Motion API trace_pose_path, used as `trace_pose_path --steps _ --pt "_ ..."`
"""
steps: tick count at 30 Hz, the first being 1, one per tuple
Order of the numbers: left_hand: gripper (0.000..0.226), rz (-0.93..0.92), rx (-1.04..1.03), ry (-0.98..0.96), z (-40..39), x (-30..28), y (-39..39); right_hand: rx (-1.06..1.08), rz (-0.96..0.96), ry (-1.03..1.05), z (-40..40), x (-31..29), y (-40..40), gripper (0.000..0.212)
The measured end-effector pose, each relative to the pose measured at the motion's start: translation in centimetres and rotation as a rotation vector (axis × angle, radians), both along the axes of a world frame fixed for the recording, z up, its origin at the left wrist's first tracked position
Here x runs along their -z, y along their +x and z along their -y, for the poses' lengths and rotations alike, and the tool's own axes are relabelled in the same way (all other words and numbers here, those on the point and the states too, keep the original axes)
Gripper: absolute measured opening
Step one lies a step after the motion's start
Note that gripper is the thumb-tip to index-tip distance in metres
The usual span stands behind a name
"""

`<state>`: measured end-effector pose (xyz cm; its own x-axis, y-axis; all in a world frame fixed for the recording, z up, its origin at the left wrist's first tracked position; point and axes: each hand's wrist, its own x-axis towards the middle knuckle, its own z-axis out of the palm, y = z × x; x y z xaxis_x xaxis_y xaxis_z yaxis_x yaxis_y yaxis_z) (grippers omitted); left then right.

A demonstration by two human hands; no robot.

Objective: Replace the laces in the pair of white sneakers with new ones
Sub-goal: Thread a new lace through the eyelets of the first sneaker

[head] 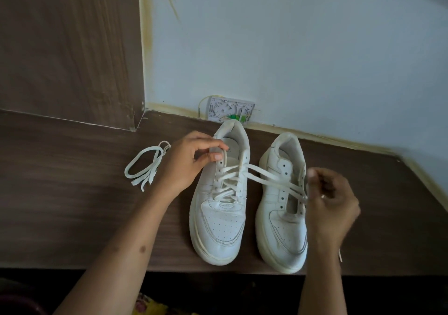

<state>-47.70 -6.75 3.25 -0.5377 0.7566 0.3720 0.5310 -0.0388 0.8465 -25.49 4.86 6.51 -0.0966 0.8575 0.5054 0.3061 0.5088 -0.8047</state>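
While the left hand (186, 162) pinches the laced white leather sneaker's (221, 198) lace end, the right hand (329, 203), blurred, grips that flat white lace (274, 180) over the unlaced sneaker (282, 208) on the brown wooden table (72, 205).

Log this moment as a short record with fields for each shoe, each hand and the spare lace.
left sneaker: laced, lace partly pulled out
right sneaker: eyelets bare
left hand: pinches lace at the left sneaker's top eyelets
right hand: grips lace ends drawn across the right sneaker
loose lace: bundled on the wooden table, left of the shoes
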Motion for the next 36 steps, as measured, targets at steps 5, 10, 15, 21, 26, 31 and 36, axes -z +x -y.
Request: trace_pose_path --steps 5,10,15,21,26,31,36 --pt "0.019 -0.009 -0.009 -0.006 0.0 -0.2 0.1 -0.448 0.369 0.029 1.0 0.7 -2.0 0.014" --pt "0.02 0.004 -0.006 0.001 0.2 -0.4 0.1 -0.346 0.749 0.113 1.6 1.3 -3.4 0.017" --pt "0.013 0.082 -0.015 0.129 0.5 -1.1 0.1 -0.668 0.717 -0.351 2.7 -3.8 -1.4 0.023" --pt "0.025 0.132 0.136 0.238 0.6 -2.2 1.3 -1.03 0.17 -0.607 4.4 -7.7 -0.5 0.019" --pt "0.035 0.223 0.307 0.251 0.4 -2.8 3.0 -0.892 -0.088 -0.586 3.9 -5.9 -1.9 0.074" --pt "0.022 0.266 0.39 0.107 -0.1 -2.8 4.1 -0.774 -0.261 -0.594 3.6 -4.5 -2.4 0.089" --pt "0.042 0.355 0.49 -0.008 -0.1 -2.9 4.3 -0.754 -0.325 -0.577 3.5 -4.2 -2.5 0.095"
